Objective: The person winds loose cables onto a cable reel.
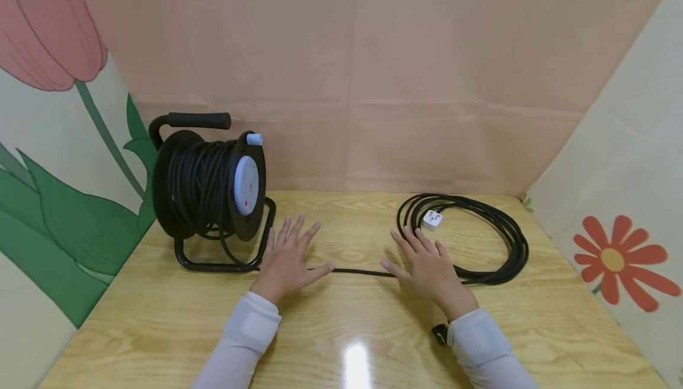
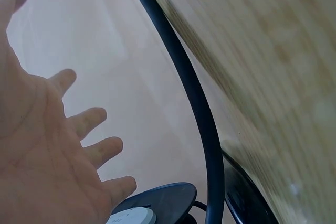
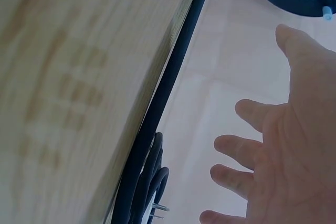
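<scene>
Both hands hover over the table with fingers spread, holding nothing. The left hand (image 1: 286, 261) is just right of a black cable reel (image 1: 203, 184), which is wound with cable and has a white socket face (image 1: 246, 184). My right hand (image 1: 428, 267) is at the near left of a coil of black cable (image 1: 514, 252). A white plug (image 1: 432, 219) lies inside the coil's left edge. One stretch of cable (image 1: 360, 271) runs along the table from reel to coil, passing behind both hands. In the left wrist view the palm (image 2: 47, 161) is apart from the cable (image 2: 191, 87).
The wood-grain table (image 1: 331, 324) meets a pink backdrop (image 1: 347, 80) behind. Side walls carry a printed tulip (image 1: 48, 27) and a red flower (image 1: 610, 258). The reel stands on a black tube frame (image 1: 213, 267) with a carrying handle (image 1: 198, 120) on top.
</scene>
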`<state>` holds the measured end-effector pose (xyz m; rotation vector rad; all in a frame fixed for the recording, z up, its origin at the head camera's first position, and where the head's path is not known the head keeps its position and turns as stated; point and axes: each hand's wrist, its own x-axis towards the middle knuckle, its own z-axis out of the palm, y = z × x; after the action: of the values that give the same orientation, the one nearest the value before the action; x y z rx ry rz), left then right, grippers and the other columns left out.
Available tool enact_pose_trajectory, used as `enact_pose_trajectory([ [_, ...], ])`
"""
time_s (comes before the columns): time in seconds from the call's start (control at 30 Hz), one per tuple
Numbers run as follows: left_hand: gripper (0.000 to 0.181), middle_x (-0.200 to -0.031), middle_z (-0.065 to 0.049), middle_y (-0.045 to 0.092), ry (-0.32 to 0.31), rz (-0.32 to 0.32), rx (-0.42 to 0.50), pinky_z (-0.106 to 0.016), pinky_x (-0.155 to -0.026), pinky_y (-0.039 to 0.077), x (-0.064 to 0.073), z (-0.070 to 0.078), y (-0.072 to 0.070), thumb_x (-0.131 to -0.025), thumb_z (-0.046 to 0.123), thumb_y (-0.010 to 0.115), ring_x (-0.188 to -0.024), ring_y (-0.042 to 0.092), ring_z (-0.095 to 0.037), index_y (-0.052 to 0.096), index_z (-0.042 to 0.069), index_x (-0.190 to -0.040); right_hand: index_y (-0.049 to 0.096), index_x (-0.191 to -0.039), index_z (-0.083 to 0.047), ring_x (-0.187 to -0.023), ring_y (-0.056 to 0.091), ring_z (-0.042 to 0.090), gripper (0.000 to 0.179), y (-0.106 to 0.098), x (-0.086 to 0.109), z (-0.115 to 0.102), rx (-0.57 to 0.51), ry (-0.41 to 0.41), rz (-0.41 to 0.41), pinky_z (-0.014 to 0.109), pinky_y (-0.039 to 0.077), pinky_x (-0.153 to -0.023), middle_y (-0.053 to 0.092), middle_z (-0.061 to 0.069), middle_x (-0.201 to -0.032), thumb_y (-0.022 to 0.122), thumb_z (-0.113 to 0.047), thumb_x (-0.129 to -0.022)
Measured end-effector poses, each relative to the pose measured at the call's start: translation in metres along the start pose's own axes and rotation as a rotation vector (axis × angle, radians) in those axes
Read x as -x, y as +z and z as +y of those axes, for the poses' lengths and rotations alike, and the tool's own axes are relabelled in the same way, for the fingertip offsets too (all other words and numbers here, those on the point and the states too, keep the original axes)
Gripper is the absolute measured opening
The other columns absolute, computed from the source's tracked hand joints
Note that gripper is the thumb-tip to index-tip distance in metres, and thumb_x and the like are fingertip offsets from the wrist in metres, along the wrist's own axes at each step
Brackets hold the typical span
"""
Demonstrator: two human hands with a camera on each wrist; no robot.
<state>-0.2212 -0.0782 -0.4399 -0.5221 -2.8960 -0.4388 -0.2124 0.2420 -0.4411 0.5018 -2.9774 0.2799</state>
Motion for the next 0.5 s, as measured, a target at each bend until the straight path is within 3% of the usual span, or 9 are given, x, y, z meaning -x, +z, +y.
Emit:
enact_pose_trajectory([
  [0.5, 0.087, -0.164, -0.014, 0.021, -0.037, 0.02, 0.033, -0.061, -0.118, 0.003, 0.001, 0.0031, -0.0017, -0.089, 0.074, 0.054, -0.15, 0.012, -0.04, 0.029, 0.029, -0.159, 0.031, -0.159, -0.018, -0.146, 0.025, 0.041, 0.081, 0.0007, 0.0021, 0.0, -0.013, 0.002, -0.016, 0.07, 0.018, -0.111, 0.029, 0.016, -0.161, 0.038, -0.071, -0.097],
])
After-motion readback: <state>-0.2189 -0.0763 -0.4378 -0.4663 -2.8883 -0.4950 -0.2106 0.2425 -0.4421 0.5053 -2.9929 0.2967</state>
